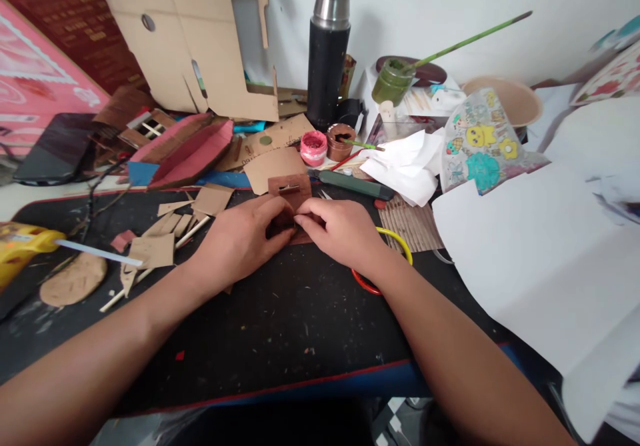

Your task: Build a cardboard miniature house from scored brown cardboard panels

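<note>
A small brown-painted cardboard piece (293, 189) with a slot near its top stands at the middle of the mat, partly covered by my fingers. My left hand (245, 233) curls around its left side, thumb and fingers closed on it. From the right, my right hand (340, 229) pinches thumb and forefinger together close to the left fingertips. Whatever lies in that pinch is too small and hidden to make out. Scissors (403, 241) with yellow and red handles lie partly beneath my right wrist. Just behind the hands rests a green utility knife (355, 185).
Cardboard scraps (153, 249) and sticks lie left, beside a yellow glue gun (25, 246). Behind stand a pink-and-brown cardboard boat (185, 149), paint jars (314, 147), a black thermos (327, 59) and a green paint jar (393, 83) with a brush. White paper (540, 233) covers the right.
</note>
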{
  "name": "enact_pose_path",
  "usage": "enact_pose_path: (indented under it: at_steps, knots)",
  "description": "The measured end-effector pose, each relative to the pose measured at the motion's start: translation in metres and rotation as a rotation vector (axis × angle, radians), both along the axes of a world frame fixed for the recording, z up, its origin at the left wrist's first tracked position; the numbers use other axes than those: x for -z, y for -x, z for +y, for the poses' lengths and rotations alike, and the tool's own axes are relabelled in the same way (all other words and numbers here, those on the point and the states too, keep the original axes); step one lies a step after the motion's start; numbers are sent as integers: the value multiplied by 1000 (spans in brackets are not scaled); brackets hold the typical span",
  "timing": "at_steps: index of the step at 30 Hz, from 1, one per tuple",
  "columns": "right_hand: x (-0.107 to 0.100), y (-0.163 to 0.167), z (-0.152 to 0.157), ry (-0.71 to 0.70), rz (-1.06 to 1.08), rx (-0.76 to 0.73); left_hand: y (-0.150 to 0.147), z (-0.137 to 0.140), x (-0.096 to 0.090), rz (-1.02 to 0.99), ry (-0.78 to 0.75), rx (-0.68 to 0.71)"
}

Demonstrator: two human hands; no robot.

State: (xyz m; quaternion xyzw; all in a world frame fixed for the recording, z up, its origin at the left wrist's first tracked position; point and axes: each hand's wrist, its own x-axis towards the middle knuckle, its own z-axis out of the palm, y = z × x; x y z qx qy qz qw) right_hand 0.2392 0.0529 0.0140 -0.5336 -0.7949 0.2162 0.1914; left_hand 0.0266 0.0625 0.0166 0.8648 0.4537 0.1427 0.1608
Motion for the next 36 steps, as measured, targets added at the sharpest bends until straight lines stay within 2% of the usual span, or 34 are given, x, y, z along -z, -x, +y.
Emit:
enact_pose_path:
  at_steps: [10, 19, 36]
  knots:
    - [1, -2, 2, 12, 17, -12, 3, -2, 9, 9, 4, -60]
    - [0, -2, 1, 27, 12, -18, 0, -3, 5, -1, 9, -96]
    - [-6, -2, -2, 90, 30, -8, 2, -4, 8, -10, -29, -76]
